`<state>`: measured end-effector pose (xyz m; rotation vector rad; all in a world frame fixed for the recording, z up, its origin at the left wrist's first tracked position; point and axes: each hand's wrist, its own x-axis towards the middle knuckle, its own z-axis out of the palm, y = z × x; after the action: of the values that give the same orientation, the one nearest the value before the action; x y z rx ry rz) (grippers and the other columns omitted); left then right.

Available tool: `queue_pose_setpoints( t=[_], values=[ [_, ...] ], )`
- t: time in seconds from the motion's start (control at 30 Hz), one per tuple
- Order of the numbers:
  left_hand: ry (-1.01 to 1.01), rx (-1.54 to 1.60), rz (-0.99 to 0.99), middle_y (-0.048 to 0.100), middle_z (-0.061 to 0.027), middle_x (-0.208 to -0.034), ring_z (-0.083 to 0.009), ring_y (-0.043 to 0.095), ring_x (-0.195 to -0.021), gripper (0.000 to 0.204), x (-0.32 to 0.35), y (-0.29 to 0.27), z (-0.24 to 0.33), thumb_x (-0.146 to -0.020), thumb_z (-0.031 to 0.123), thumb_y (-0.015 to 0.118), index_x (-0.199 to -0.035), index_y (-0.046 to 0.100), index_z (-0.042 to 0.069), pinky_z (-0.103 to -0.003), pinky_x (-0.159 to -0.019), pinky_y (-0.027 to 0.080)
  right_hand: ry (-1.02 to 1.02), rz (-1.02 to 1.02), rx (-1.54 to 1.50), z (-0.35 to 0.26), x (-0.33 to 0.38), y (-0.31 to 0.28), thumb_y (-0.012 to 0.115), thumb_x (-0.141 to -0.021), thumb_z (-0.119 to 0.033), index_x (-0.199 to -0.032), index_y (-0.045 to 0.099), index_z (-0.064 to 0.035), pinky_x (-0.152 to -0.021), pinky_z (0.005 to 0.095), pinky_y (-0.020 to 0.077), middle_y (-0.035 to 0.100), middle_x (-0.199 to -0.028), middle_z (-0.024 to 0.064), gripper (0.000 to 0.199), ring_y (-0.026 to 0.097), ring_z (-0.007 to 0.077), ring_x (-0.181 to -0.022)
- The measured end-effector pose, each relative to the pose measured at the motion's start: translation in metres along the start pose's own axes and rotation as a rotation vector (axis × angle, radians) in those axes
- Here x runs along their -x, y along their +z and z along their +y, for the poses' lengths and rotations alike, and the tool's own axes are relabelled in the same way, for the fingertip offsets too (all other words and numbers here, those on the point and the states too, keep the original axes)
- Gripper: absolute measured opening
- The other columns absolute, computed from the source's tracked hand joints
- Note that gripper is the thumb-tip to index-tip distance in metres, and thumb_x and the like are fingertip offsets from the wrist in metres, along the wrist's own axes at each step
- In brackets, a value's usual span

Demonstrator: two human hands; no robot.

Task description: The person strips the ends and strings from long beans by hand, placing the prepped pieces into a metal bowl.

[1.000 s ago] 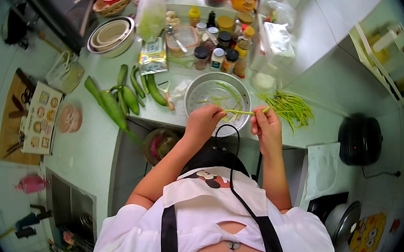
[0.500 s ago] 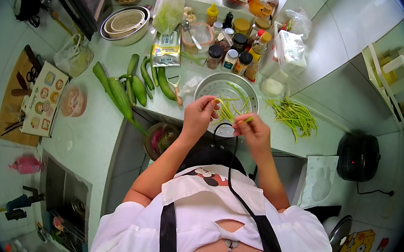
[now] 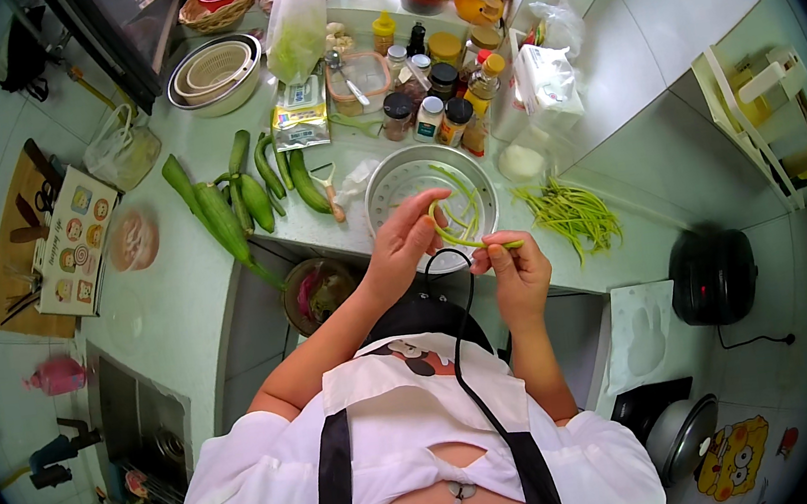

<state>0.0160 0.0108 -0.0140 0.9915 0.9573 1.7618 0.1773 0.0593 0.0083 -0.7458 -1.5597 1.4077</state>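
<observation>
A long green bean (image 3: 460,241) is bent in a curve between my two hands. My left hand (image 3: 408,241) pinches one end between thumb and fingers. Near its other end, my right hand (image 3: 517,273) grips the bean, with a short piece sticking out past the fingers. Beneath my hands, a round metal strainer basin (image 3: 490,203) with holes holds several bean pieces (image 3: 456,190). To its right lies a loose pile of long green beans (image 3: 573,217) on the counter.
Left of the basin are a peeler (image 3: 332,200), cucumbers (image 3: 306,183) and green gourds (image 3: 217,212). Sauce bottles and jars (image 3: 443,81) crowd behind it. A scrap bin (image 3: 290,296) sits below the counter edge. A black cord (image 3: 472,294) hangs before my apron.
The bean now shows as a long curve between my hands; before, it was mostly hidden. Fewer pieces show in the basin around my hands. The view has shifted, moving the counter slightly left.
</observation>
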Motion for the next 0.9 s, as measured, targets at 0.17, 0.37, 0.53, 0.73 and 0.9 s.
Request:
queue_pose_setpoints(
  t=[0.17, 0.37, 0.53, 0.73, 0.9],
  values=[
    [0.004, 0.036, -0.092, 0.052, -0.0021, -0.086, -0.0071, 0.049, -0.069, 0.036, 0.000, 0.004, -0.002, -0.091, 0.019, 0.056, -0.123, 0.051, 0.002, -0.020, -0.061, 0.042, 0.030, 0.014, -0.088, -0.001, 0.001, -0.004, 0.057, -0.092, -0.020, -0.096, 0.055, -0.0006, -0.059, 0.0239, 0.0495, 0.063, -0.075, 0.0085, 0.020, 0.059, 0.0129, -0.061],
    [-0.050, 0.060, -0.148, 0.055, -0.0029, -0.089, -0.0067, 0.053, -0.070, 0.028, 0.004, 0.000, -0.008, -0.089, 0.012, 0.058, -0.114, 0.057, 0.000, -0.020, -0.059, 0.043, 0.248, 0.047, -0.475, 0.009, -0.001, -0.011, 0.056, -0.092, -0.021, -0.095, 0.057, -0.0021, -0.057, 0.0231, 0.0510, 0.063, -0.076, 0.0081, 0.019, 0.060, 0.0123, -0.061],
    [0.097, -0.100, -0.126, 0.055, -0.0022, -0.089, -0.0063, 0.053, -0.071, 0.027, 0.004, 0.004, -0.008, -0.089, 0.007, 0.057, -0.114, 0.057, 0.000, -0.020, -0.060, 0.044, 0.383, 0.074, -0.776, 0.021, -0.008, -0.012, 0.056, -0.092, -0.019, -0.096, 0.057, -0.0050, -0.055, 0.0230, 0.0514, 0.062, -0.077, 0.0067, 0.014, 0.059, 0.0115, -0.060],
    [0.115, -0.256, 0.007, 0.051, -0.0010, -0.087, -0.0049, 0.046, -0.066, 0.040, -0.004, 0.006, -0.001, -0.093, 0.021, 0.054, -0.127, 0.046, 0.001, -0.018, -0.058, 0.040, 0.360, 0.060, -0.667, 0.019, -0.009, -0.009, 0.055, -0.093, -0.018, -0.098, 0.057, -0.0051, -0.056, 0.0223, 0.0528, 0.063, -0.078, 0.0067, 0.014, 0.061, 0.0116, -0.062],
    [0.059, -0.298, -0.029, 0.048, -0.0027, -0.079, -0.0078, 0.044, -0.062, 0.023, -0.004, 0.006, -0.002, -0.091, 0.014, 0.054, -0.109, 0.046, 0.003, -0.022, -0.055, 0.038, 0.351, 0.038, -0.647, 0.019, -0.009, -0.005, 0.056, -0.092, -0.019, -0.099, 0.057, -0.0050, -0.058, 0.0231, 0.0541, 0.064, -0.079, 0.0078, 0.015, 0.062, 0.0120, -0.063]
  ],
)
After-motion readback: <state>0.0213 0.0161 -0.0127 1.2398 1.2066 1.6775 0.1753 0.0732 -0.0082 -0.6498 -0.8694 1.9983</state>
